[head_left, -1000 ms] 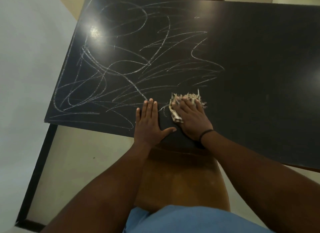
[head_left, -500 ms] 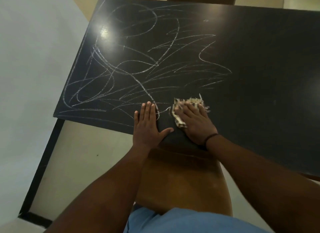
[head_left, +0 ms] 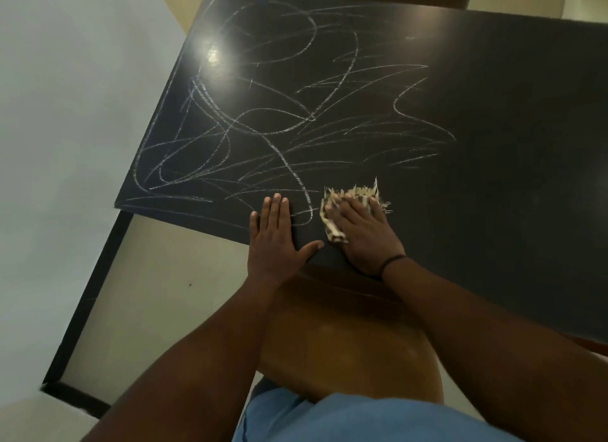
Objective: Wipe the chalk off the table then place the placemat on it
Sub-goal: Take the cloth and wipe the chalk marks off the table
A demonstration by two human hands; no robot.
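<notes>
Both hands have barely shifted since a second ago; your head has tipped, so the table point(head_left: 493, 145) sits lower right in view, with its chalk point(head_left: 263, 135) untouched. Go largest to smallest: the chalk scrawl runs from ten o'clock to two o'clock of your hands, so I'd sweep long overlapping strokes outward from the near edge, lifting dust rather than smearing it. Your left hand point(head_left: 274, 241) lies flat at the six o'clock edge, fingers straight and together, holding nothing; leave it bracing, but move it off the lines beneath it later. Your right hand point(head_left: 360, 234) presses the cloth point(head_left: 332, 231) down with fingers extended, not gripping it; bunch it slightly so the frayed edge won't slip out. No placemat shows anywhere in view.
</notes>
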